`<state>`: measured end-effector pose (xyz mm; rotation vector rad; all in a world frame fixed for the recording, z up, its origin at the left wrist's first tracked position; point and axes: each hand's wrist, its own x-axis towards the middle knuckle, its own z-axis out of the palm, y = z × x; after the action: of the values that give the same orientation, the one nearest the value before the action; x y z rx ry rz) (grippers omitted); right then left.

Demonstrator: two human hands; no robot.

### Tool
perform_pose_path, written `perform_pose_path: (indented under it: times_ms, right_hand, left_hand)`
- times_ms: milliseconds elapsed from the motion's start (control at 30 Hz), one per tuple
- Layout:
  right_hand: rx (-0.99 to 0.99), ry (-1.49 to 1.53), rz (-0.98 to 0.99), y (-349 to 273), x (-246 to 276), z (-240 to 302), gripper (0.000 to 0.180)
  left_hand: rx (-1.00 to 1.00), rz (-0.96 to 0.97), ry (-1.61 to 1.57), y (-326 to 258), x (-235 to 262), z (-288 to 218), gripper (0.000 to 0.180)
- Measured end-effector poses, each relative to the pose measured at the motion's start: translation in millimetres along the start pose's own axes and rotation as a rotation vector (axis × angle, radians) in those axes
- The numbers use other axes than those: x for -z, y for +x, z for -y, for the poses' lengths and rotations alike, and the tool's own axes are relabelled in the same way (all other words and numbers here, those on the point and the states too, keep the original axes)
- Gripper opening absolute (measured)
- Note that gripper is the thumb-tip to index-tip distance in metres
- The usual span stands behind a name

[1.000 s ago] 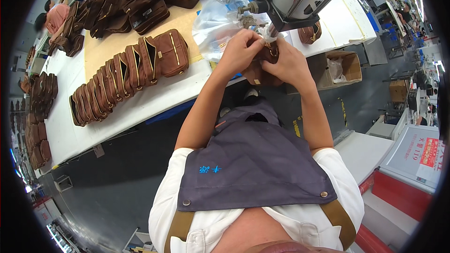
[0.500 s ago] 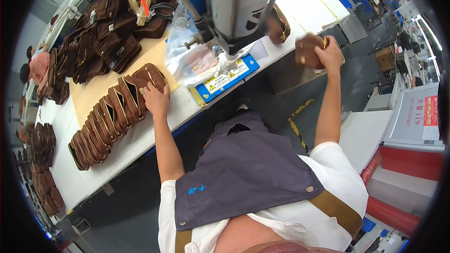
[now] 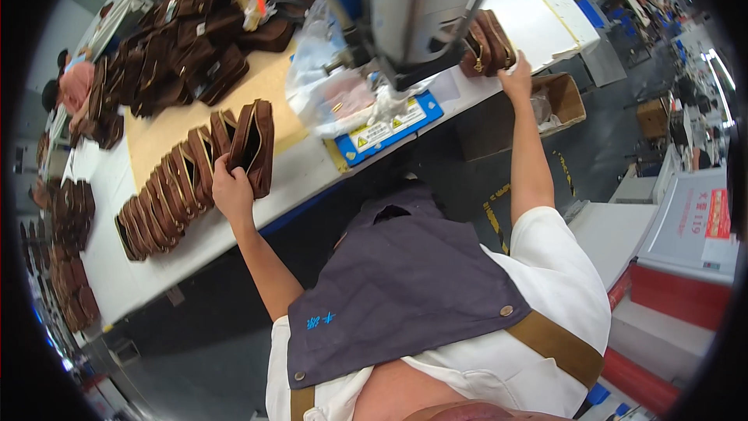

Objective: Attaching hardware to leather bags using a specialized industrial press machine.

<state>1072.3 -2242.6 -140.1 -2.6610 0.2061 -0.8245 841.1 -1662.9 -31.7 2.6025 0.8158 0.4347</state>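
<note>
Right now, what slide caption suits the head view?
Left hand on a row of brown bags, right hand at another pair.

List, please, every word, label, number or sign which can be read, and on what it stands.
I locate the wording without copying it.
Apron: blue characters.
Blue plate: white label, yellow triangles; small print too blurred.
White panel: lettering.
Red poster there: too small.
Tags on dark bags: too small.
</note>
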Motion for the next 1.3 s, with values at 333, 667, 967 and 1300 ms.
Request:
perform_pose_path:
  times_ms: [333,667,967,1300]
  right_hand:
    - [0.636,0.662,0.539,-119,-38,233,0.014]
    - [0.789,0.62,0.681,-113,-72,311,0.008]
    - [0.179,0.861,0.862,-110,-57,286,0.019]
    - [-0.852,1.756,0.544,18,72,226,0.033]
  left_hand:
    - [-0.08,0.074,-0.483,-58,-36,65,0.026]
    - [-0.156,-0.195,-0.157,-87,-33,3,0.024]
    - [-0.422,0.012,-0.111,-79,-43,-24,0.035]
    - [-0.24,0.248,0.329,-72,0,-15,0.028]
